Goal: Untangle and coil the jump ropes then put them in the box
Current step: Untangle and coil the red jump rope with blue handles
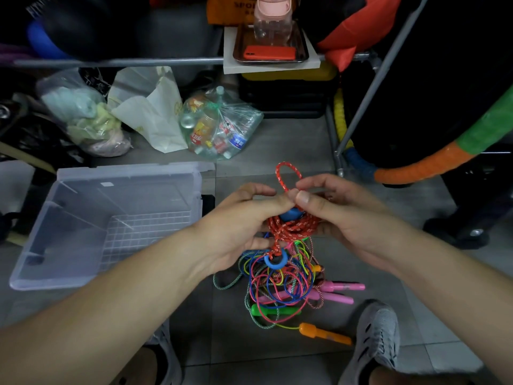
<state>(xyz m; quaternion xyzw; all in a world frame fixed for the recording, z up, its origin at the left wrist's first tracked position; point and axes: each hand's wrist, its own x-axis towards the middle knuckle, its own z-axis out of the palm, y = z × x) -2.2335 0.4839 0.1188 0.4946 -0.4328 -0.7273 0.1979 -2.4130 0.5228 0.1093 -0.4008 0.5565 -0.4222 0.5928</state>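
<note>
Beside one box (83,218), two hands (241,223) grip one red rope (291,229)

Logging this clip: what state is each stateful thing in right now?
Red rope: partly coiled, held in both hands, loop sticking up.
Rope pile: tangled on the floor.
Clear box: open, no ropes inside.
Left hand: fingers pinching red rope.
Right hand: fingers pinching red rope.

Red rope (291,227): braided, speckled cord. Box (83,232): clear, smooth plastic. Handles (342,287): glossy plastic. Floor (291,140): matt grey tile.
</note>
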